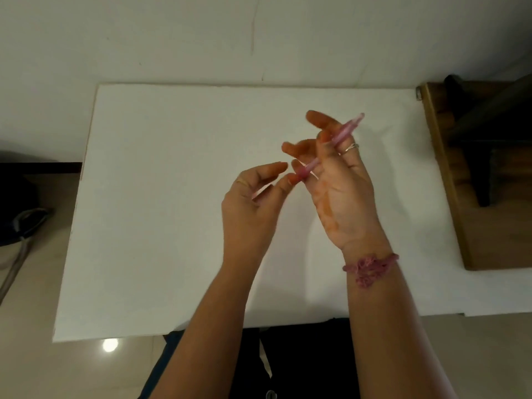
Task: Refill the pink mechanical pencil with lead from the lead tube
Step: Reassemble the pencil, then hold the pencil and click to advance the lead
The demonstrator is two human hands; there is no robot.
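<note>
Hands, two, raised over the white tabletop [172, 197], close together but not touching that I can see.

Left hand [250, 203]: fingers curled; a slim pale-pink piece, probably the lead tube [261, 193], shows between thumb and forefinger. I log it as pinched there, though blur keeps me from being certain.

Pink mechanical pencil [331, 145]: held off the surface, slanting from lower left up to upper right, its lower end just beside the left fingertips.

Right hand [342, 191]: palm toward me, fingers wrapped round the pencil's middle; ring on one finger, pink thread band [371, 267] at the wrist.

Wooden furniture [475, 182]: right edge, apart from the work.

Step, as I judge it: bringing tube to pencil's open end. To do it well I keep the pencil steady, line both pieces along one axis, and feed lead gently so it neither snaps nor drops.
</note>
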